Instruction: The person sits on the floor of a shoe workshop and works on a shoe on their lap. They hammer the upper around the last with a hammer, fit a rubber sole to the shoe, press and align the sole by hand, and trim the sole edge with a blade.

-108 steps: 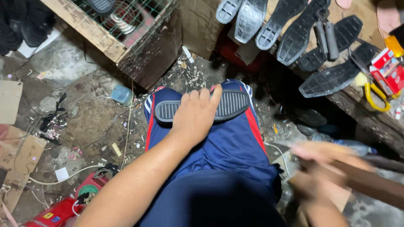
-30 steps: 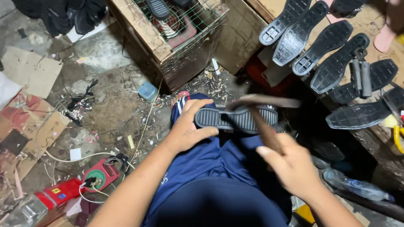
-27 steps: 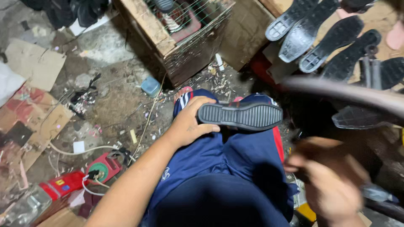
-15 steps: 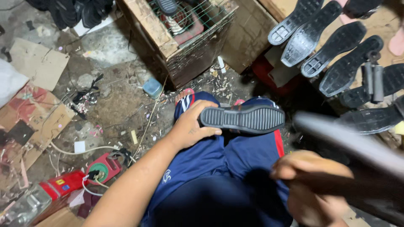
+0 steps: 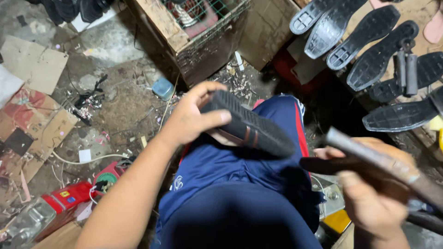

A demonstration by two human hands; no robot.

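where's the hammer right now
In the head view the hammer is at the right, gripped in the right hand above the person's right thigh, just right of the black shoe sole held by the left hand.

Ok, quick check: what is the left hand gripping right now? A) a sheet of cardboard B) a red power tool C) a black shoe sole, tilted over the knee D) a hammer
C: the left hand wraps the upper end of the black shoe sole, which slants across the blue-clad knee.
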